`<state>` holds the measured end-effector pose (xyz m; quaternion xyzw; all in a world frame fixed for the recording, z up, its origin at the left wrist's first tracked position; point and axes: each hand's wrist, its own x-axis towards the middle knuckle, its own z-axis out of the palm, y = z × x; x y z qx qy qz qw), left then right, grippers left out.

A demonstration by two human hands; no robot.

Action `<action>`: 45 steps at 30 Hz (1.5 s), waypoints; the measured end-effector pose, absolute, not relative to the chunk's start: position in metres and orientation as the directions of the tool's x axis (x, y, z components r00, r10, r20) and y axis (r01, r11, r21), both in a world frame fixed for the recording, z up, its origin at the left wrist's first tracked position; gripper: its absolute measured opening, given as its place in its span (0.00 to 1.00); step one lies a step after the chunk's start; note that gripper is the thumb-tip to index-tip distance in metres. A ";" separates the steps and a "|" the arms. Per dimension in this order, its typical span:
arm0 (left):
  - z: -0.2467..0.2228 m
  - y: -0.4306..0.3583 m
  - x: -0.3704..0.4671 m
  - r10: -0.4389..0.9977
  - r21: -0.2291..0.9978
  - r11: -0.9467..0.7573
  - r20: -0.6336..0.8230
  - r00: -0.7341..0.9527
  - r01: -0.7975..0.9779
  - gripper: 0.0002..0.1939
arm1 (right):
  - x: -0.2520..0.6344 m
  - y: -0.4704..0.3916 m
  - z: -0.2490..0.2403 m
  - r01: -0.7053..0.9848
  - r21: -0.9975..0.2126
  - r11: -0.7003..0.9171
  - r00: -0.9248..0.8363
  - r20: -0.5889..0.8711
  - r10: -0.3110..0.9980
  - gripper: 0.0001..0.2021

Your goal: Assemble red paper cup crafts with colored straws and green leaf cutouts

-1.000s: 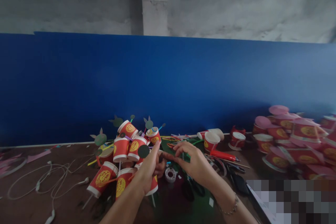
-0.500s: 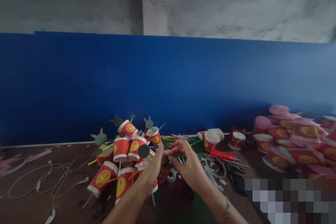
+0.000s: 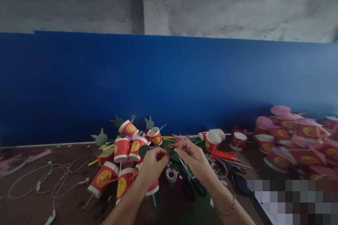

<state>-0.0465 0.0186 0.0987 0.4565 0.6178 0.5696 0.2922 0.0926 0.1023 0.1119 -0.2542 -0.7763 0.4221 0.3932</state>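
To do this bit of fingertip work well, the L hand [image 3: 156, 162] should prob. serve as the steady side, holding the small dark piece [image 3: 171, 153] lightly by its edge, w/ the R hand [image 3: 192, 154] doing the fine adjusting. A soft pinch looks best, since a thin piece could crease under hard pressure. The piece sits low-centre in frame, btwn the two sets of fingertips, just above the tape roll [image 3: 171, 180]. Elbow room is tight: red cups [image 3: 121, 150] are heaped beside the L hand at lower left, scissors [image 3: 190, 180] lie below the R hand, & a red tool [image 3: 224, 155] is off to the right, so small wrist moves seem wiser than big sweeps.

Pose: both forearms come up from the bottom edge & angle inward, hands nearly meeting. L hand is palm-in, thumb & forefinger closed on the piece, other fingers curled under. R hand arches over, wrist w/ bracelet [image 3: 229, 208] toward lower right, thumb & forefinger tips close together. View's dim & small there, so can't tell if the R tips grip anything, or what the piece is exactly.
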 end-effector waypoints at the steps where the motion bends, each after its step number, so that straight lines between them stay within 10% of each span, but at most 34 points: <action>1: 0.099 0.018 -0.047 0.897 0.969 -0.060 0.158 -0.412 0.240 0.08 | 0.094 0.104 0.112 0.089 -0.843 0.530 -0.591 0.384 0.710 0.06; 45: 0.103 0.014 -0.043 0.950 0.970 0.034 0.044 -0.311 0.240 0.05 | 0.100 0.100 0.115 0.302 -0.720 0.625 -0.718 0.259 0.646 0.05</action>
